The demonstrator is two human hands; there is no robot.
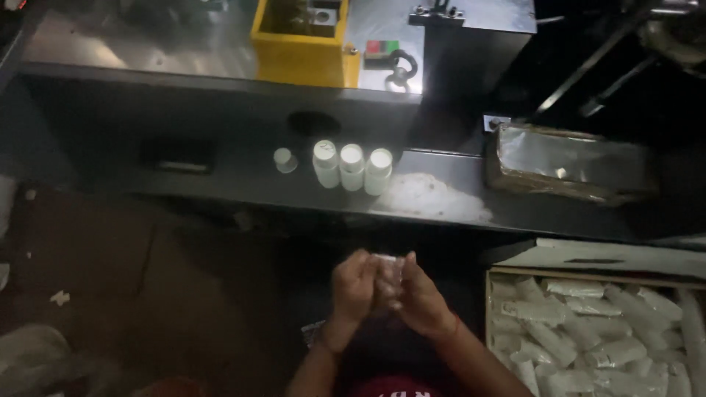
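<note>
- Left hand (354, 288) and right hand (416, 292) together pinch a small clear wrapped piece (387, 270) below the shelf's (220, 187) front edge.
- Three white bottles (351, 167) stand at the shelf's middle, unwrapped.
- Many wrapped bottles (588, 331) already fill the box (488, 309).

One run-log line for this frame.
left hand + right hand: both on small clear wrapped item | ledge: three white plastic bottles | right: box of wrapped bottles

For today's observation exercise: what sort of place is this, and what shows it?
Probably a small packing workshop. A metal machine with a yellow housing stands above a dark bench, white bottles line it, and a box holds wrapped bottles.
</note>
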